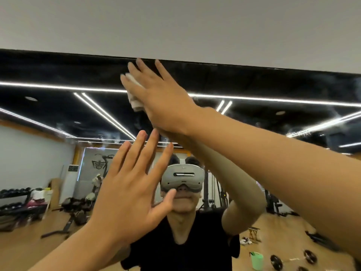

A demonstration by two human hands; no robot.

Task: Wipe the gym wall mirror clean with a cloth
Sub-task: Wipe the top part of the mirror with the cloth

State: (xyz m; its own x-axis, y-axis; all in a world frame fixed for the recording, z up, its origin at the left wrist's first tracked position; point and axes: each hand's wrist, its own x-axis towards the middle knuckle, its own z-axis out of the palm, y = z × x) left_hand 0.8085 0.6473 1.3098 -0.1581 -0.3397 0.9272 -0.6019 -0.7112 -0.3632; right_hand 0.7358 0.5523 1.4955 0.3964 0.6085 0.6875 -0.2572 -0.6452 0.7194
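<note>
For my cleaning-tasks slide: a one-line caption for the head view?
Right hand presses a white cloth high on the mirror; left hand spread open below.

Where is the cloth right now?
Head view, upper centre: the cloth is pressed under the flat right hand against the mirror, just below its top edge and above the left hand.

**Gym interior**

Reflected in the wide wall mirror (58,75): a dumbbell rack (13,200) at the left, a weight bench (72,218) beside it, a cable machine (214,190) further back, weight plates (276,262) lying on the wooden floor (23,249), strip lights (105,114) overhead
</note>
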